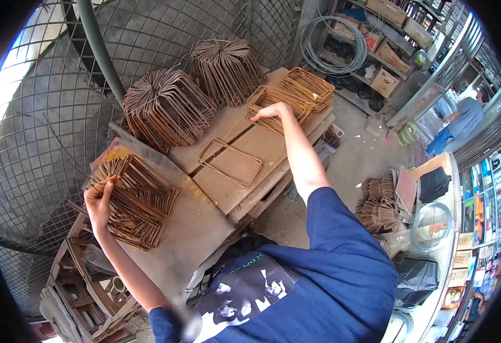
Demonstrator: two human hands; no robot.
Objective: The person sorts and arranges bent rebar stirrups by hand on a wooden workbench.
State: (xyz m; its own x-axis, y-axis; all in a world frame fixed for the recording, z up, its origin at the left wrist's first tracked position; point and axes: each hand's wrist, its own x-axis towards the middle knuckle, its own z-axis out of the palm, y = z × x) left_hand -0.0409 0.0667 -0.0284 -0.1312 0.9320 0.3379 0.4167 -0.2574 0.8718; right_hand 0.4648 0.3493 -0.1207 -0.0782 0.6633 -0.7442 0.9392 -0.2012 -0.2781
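My left hand [100, 197] is closed at the top edge of a bundle of bent rusty wire frames [142, 200] at the table's left; its fingers pinch the wire ends there. My right hand [271, 111] reaches to the near side of a stack of rectangular rusty frames [290, 103], its fingers closed on the stack's edge. A second stack of rectangular frames [310, 86] lies just beyond. One loose pair of rectangular frames [230, 162] rests flat on the wooden table [205, 194] between my hands.
Two large round bundles of bent rods [164, 108] [226, 68] stand at the back by the mesh fence [142, 40]. Wire coils [333, 46] hang by shelves with boxes. A person in blue [465, 120] is at the far right. More rod bundles [376, 208] lie right.
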